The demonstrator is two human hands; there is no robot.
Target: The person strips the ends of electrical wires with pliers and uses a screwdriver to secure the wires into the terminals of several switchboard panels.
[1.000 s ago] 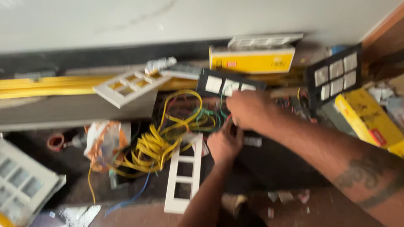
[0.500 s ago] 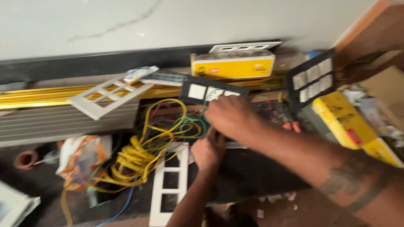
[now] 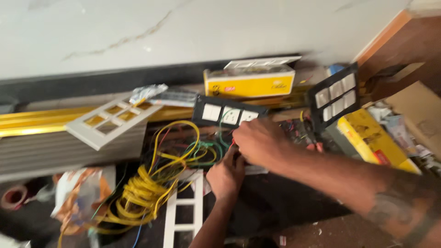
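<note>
Where wires (image 3: 183, 156) crowd: hands (image 3: 243, 156), hemmed.

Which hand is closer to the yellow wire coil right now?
Left. The left hand sits just right of the yellow wire coil, near its loops. The right hand is farther right and higher, at the wires below the black switch plate.

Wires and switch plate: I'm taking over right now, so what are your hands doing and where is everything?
Left hand: among the coloured wires, grip unclear.
Right hand: fingers at the wires under the black switch plate, grip hidden.
Yellow wire coil lies left, beside a white frame.
Done: plate sits propped up with wires behind it.
Left: loose wires hang out; the plate isn't fixed to anything.
</note>
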